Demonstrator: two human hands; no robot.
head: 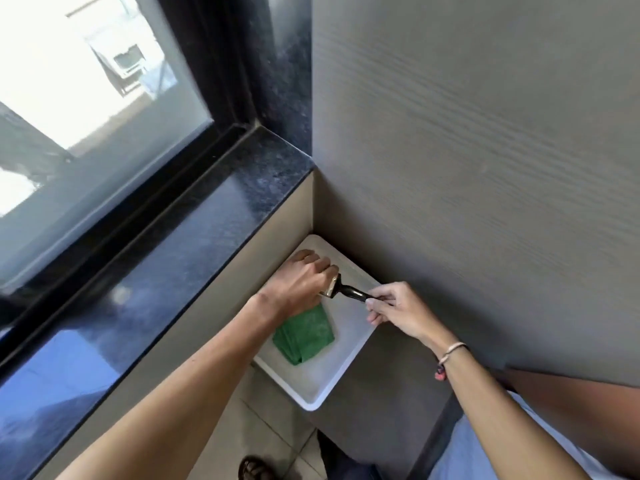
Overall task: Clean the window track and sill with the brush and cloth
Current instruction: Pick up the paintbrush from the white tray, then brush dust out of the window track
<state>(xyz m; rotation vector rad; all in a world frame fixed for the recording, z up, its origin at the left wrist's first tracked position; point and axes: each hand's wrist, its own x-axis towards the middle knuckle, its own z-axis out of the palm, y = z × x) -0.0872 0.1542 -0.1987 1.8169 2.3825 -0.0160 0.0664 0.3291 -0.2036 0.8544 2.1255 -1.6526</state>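
Note:
A small brush [346, 289] with a black handle and a metal band is held over a white tray [349, 355]. My right hand [394, 308] pinches the end of the handle. My left hand [306, 282] is closed around the brush head, hiding the bristles. A folded green cloth [306, 336] lies in the tray just below my left hand. The dark granite sill [166, 244] and the black window track [138, 195] run diagonally to the left, above the tray.
The tray rests on a low grey surface [381, 382] in the corner between the wall under the sill and a tall grey panel [485, 168]. Tiled floor [263, 424] and my sandalled foot [254, 469] show below.

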